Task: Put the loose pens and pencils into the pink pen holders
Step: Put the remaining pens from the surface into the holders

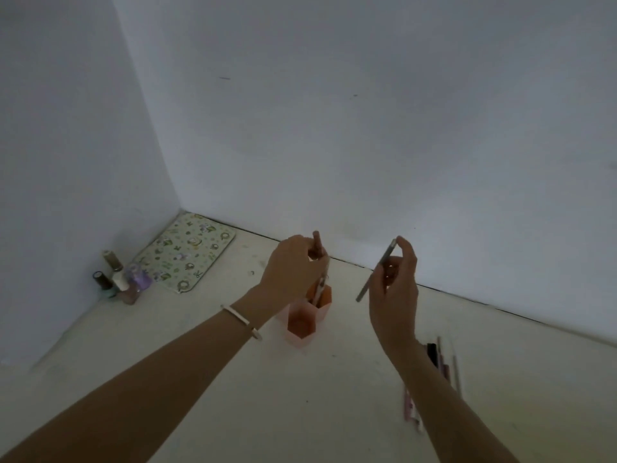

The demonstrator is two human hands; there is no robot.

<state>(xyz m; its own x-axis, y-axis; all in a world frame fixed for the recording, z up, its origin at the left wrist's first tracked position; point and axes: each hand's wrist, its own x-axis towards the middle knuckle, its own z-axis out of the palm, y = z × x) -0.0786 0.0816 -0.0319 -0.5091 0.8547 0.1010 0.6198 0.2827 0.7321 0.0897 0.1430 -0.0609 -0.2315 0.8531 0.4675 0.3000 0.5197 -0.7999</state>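
Two pink hexagonal pen holders stand together mid-table: the front holder [301, 325] and a taller rear holder [324, 300]. My left hand [292, 264] is shut on a pen [321, 274] whose lower end dips into the rear holder. To the right, my right hand [395, 285] grips a grey pencil [375, 271], tilted in the air clear of the holders. Several loose pens and pencils [444, 365] lie on the table behind my right forearm, partly hidden by it.
A patterned green mat [185, 252] lies in the far left corner. Small bottles [117, 279] cluster beside it against the left wall. White walls close the table at the back and left.
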